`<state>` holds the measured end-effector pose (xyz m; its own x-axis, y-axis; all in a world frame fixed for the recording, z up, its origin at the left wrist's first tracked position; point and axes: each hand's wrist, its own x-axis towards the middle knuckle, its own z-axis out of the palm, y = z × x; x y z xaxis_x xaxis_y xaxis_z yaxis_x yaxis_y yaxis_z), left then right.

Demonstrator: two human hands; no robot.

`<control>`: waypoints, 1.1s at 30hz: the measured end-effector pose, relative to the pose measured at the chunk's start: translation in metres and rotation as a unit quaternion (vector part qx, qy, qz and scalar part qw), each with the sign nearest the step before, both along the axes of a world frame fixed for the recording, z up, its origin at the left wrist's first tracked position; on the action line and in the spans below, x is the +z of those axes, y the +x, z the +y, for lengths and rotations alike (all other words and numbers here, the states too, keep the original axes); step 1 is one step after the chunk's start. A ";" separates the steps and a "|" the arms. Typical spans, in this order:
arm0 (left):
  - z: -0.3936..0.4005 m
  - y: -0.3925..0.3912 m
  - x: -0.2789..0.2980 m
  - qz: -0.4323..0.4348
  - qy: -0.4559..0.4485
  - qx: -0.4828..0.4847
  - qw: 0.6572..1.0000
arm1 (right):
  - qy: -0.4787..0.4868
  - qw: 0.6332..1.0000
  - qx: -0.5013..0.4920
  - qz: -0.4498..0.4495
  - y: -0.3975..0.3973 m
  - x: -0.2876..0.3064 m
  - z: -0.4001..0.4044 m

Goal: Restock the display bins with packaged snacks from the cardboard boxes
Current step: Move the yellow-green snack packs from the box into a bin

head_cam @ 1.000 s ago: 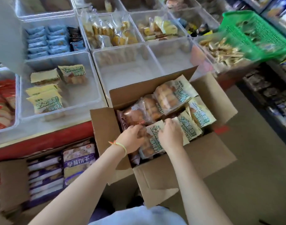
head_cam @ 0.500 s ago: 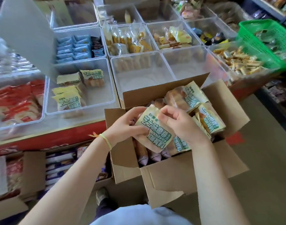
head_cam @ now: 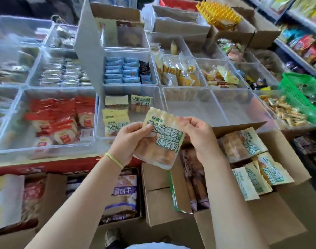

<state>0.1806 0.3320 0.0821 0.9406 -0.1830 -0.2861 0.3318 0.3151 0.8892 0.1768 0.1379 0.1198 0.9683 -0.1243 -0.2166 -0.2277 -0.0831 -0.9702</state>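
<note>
Snack packet (head_cam: 162, 139) held up in both hands above the open cardboard box (head_cam: 195, 220).

Left hand (head_cam: 129, 141) gripping the packet's left edge, thumb across its front; right hand (head_cam: 198, 135) pinching its upper right corner, fingers curled. Packet pale yellow with green lettering, tilted, lifted clear of the box and just short of the clear display bin (head_cam: 153, 97) behind the box. Same yellow packets (head_cam: 116, 121) lying in that bin's left part. More matching packets (head_cam: 257, 159) piled in the box's right side. Red-wrapped snacks (head_cam: 62, 119) filling the bin left of the display bin. Green basket (head_cam: 302, 94) far right of the box.
</note>
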 end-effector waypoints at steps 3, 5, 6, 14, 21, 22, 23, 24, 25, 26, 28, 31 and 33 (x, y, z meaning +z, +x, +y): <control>0.044 0.016 -0.001 -0.013 -0.010 0.046 0.999 | -0.078 0.993 0.078 0.039 0.012 0.002 0.031; 0.062 0.027 -0.004 -0.022 -0.001 0.064 0.998 | -0.123 0.979 0.144 0.079 0.022 0.001 0.052; 0.067 0.033 -0.005 -0.024 0.001 0.066 0.998 | -0.136 0.971 0.168 0.098 0.028 -0.001 0.059; 0.069 0.082 -0.020 -0.025 0.044 0.099 0.994 | -0.090 0.978 0.089 0.166 0.089 -0.017 0.078; 0.049 0.127 -0.046 -0.037 0.077 0.109 0.990 | -0.012 0.991 0.013 0.133 0.136 -0.034 0.077; 0.047 0.134 -0.052 -0.056 0.120 0.099 0.986 | -0.021 0.992 -0.008 0.127 0.144 -0.041 0.075; 0.047 0.140 -0.060 -0.078 0.184 0.096 0.975 | -0.030 0.991 -0.027 0.125 0.153 -0.050 0.073; 0.049 0.146 -0.070 -0.100 0.260 0.098 0.955 | -0.033 0.990 -0.045 0.127 0.162 -0.058 0.071; 0.054 0.149 -0.081 -0.118 0.343 0.099 0.927 | -0.034 0.989 -0.061 0.131 0.172 -0.066 0.068; 0.059 0.151 -0.093 -0.136 0.429 0.089 0.889 | -0.033 0.987 -0.073 0.136 0.181 -0.075 0.067; 0.071 0.149 -0.116 -0.164 0.582 0.020 0.797 | -0.036 0.985 -0.081 0.151 0.201 -0.093 0.067; 0.081 0.144 -0.143 -0.155 0.691 -0.118 0.696 | -0.044 0.980 -0.073 0.182 0.228 -0.120 0.080; 0.086 0.146 -0.154 -0.167 0.716 -0.161 0.658 | -0.046 0.978 -0.066 0.195 0.239 -0.136 0.090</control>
